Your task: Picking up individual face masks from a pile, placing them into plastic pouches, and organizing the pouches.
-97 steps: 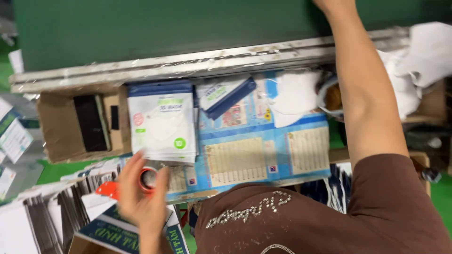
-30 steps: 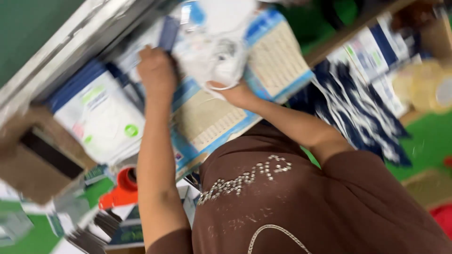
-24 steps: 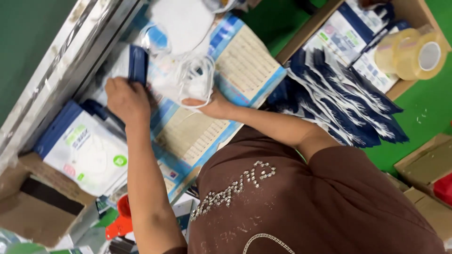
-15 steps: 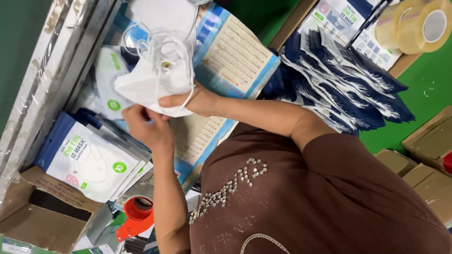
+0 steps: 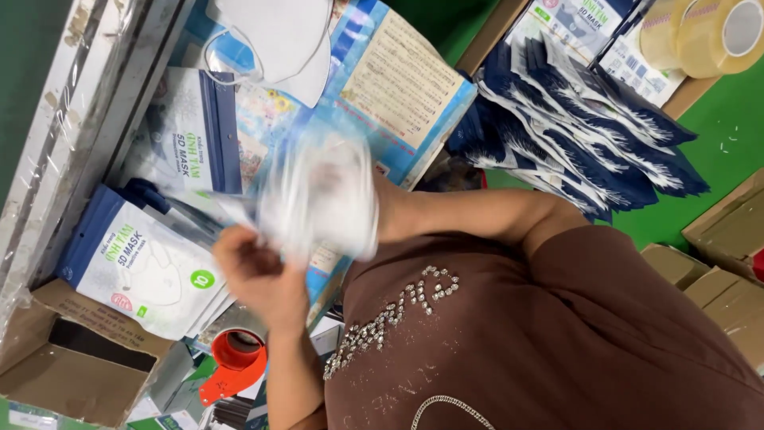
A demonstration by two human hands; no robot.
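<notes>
**Both hands on a blurred white mask**

The left hand (image 5: 259, 275) and right hand (image 5: 380, 215) pinch a white mask (image 5: 322, 195) between them, held above the blue sheet (image 5: 398, 87). Left of the mask lies a pouch stack (image 5: 143, 267); below the stack, a red tape dispenser (image 5: 235, 362).

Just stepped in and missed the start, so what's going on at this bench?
A person in a brown top holds a blurred stack of white face masks in both hands: left hand below, right hand mostly hidden behind it. Printed mask pouches lie alongside, dark blue pouches fan out to the right, and more white masks lie above.
</notes>
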